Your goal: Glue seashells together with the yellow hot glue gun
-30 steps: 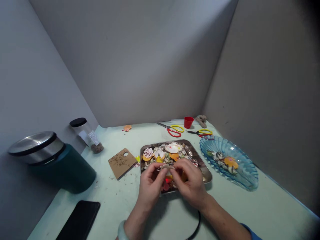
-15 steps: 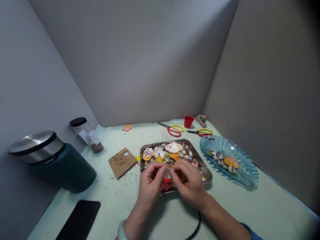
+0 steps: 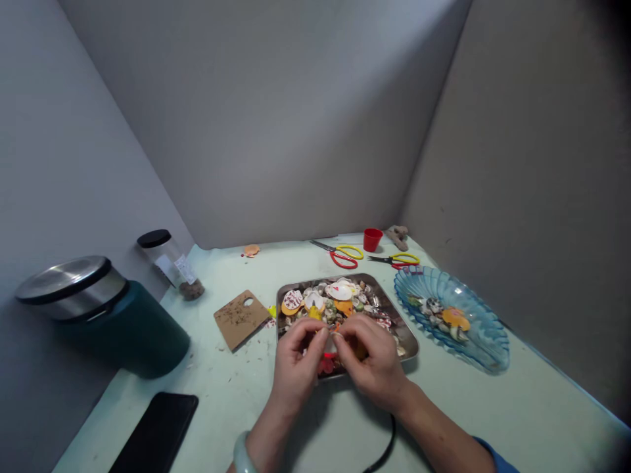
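My left hand [image 3: 297, 364] and my right hand [image 3: 373, 362] meet over the near edge of a metal tray [image 3: 407, 337] filled with several painted shells. Both hands pinch a small pale shell [image 3: 331, 343] between their fingertips. A red piece lies in the tray just under the fingers. A pale bangle [image 3: 241, 454] sits on my left wrist.
A blue glass dish [image 3: 486, 341] with a few shells stands right of the tray. Two scissors [image 3: 345, 255] [image 3: 397, 261], a red cup [image 3: 372, 239], a cardboard piece [image 3: 241, 319], a jar [image 3: 170, 263], a lidded green bin [image 3: 103, 322] and a black phone [image 3: 158, 433] lie around.
My hands drew slightly closer together and lower toward the tray's near edge, still pinching the small piece. Nothing else moved.
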Demonstrator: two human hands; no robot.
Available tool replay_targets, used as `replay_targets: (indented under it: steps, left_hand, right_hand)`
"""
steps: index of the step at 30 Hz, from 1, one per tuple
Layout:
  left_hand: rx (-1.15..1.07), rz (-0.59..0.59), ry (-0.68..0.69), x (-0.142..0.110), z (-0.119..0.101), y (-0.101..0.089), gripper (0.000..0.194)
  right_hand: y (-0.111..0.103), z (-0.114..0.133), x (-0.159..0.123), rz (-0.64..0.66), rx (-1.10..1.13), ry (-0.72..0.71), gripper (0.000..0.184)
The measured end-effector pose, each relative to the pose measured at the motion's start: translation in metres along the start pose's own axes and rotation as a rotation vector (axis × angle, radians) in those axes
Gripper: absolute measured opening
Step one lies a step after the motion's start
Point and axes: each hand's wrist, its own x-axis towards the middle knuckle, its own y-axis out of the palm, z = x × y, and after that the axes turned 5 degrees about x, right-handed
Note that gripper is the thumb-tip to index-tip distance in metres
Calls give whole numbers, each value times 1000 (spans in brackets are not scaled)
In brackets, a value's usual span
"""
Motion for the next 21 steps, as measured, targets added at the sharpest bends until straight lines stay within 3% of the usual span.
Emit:
replay_targets:
  steps: [5,9,17,21]
  left_hand:
    - [-85,-33,-126,-1,3,0,19]
    - [-157,25,-248,-1,5,1,31]
    - [-195,-43,-254,0,-2,3,33]
    - [-216,-2,-301,0,-1,3,37]
  right_hand:
    - [0,0,2,-4,16,10,17]
    - [0,0,1,-39,27,50,20]
    - [-1,3,2,6,18,38,21]
    - [-1,3,2,3,16,50,25]
